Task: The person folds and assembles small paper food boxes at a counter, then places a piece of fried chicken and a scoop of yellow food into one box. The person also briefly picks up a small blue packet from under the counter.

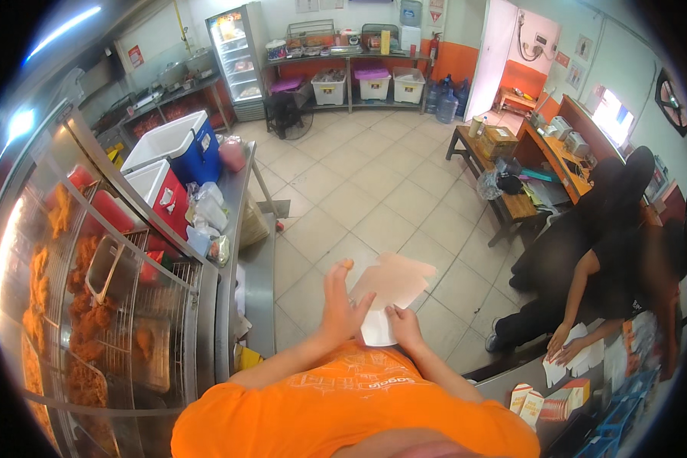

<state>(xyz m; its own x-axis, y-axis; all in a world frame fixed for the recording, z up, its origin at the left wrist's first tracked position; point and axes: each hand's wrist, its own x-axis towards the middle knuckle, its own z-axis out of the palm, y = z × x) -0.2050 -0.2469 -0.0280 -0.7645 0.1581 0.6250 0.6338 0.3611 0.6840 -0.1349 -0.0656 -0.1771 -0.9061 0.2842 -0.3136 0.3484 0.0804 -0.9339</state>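
Observation:
In front of my orange shirt is a white cardboard food box [379, 327], partly folded, with its pale flaps spread upward and away from me. My right hand [406, 328] pinches the box's near right side, thumb on the inside. On the other side, my left hand [339, 304] has its fingers raised and apart, with the thumb beside the box's left wall. Whether that thumb presses on the card cannot be made out. The underside of the box is hidden.
A glass case with fried chicken [91, 328] stands at left, beside a steel table [256, 252] with red and blue coolers [195, 149]. At right, a co-worker's hands [563, 349] rest on white cartons at a counter holding printed boxes [565, 401]. Behind are wooden benches [515, 204].

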